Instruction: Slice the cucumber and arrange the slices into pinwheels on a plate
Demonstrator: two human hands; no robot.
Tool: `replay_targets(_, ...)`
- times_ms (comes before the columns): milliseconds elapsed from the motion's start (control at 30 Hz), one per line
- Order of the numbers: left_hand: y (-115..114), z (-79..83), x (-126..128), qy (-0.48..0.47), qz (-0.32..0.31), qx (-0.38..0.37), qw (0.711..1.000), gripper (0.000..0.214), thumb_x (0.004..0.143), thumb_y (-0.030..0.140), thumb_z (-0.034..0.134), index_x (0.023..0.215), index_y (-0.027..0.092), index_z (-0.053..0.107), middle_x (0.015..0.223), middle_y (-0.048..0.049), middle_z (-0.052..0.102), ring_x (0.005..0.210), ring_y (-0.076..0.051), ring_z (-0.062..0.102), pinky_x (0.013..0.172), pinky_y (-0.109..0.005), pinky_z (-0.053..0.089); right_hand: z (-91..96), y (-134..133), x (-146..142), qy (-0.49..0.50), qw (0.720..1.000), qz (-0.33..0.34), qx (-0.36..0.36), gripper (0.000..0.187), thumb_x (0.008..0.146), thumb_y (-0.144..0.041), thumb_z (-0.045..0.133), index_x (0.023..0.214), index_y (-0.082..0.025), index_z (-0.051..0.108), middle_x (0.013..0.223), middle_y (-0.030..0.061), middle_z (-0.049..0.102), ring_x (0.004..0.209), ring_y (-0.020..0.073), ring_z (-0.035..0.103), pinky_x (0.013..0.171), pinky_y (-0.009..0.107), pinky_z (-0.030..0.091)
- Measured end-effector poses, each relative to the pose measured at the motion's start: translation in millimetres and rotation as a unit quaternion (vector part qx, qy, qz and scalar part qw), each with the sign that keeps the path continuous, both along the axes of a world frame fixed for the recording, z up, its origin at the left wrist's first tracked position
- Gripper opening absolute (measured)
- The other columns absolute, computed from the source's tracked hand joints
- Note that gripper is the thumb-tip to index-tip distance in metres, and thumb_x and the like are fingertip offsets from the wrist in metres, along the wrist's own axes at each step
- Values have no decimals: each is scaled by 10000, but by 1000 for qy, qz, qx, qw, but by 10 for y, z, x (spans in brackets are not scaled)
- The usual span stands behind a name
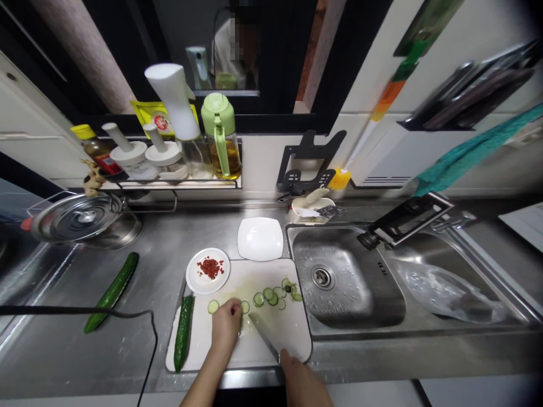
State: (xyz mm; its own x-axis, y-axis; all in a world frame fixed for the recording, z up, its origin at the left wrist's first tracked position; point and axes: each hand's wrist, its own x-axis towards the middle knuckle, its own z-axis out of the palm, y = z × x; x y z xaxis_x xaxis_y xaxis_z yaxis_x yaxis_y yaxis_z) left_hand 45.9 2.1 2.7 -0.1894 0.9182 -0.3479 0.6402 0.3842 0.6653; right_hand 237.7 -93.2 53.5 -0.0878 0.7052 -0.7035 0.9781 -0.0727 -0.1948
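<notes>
A white cutting board [280, 339] lies in front of me. My right hand [294, 367] is wrapped round the handle of a kitchen knife [263, 336], its blade slanting up and left over the board. Close to the knife tip, the fingers of my left hand [227, 323] are closed and curled down on the board; what they hold, if anything, is hidden. One cucumber slice [213, 307] lies left of that hand, and another slice [245, 306] is by its fingertips. Several more slices [268, 294] trail toward the upper right. A whole cucumber [183, 333] rests along the board's left edge.
A plate of chopped red pieces [192, 277] overlaps the board's upper left corner. Behind the board sits a white dish [259, 238]. Another cucumber [112, 291] lies on the counter, with a black cable [153, 333] nearby. The sink [348, 316] is at right, a pot [123, 229] at left.
</notes>
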Motion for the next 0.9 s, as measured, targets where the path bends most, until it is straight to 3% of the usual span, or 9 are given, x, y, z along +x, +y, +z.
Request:
replay_targets(300, 32, 21, 26, 18, 10, -9, 1000, 208, 786, 208, 483, 760, 202, 689, 686, -15, 701, 633, -134, 619, 623, -215, 387, 370, 378, -291, 11, 1000, 17, -8, 646, 753, 77, 267, 1357, -112, 400, 1089, 171, 626, 993, 252, 605, 796, 314, 441)
replay_targets(900, 55, 21, 5, 12, -2, -18, 1000, 193, 783, 205, 492, 717, 192, 672, 661, -9, 686, 622, -128, 607, 617, -210, 372, 326, 369, -373, 19, 1000, 11, -15, 624, 761, 70, 255, 1350, -81, 393, 1064, 179, 629, 984, 254, 607, 795, 320, 449)
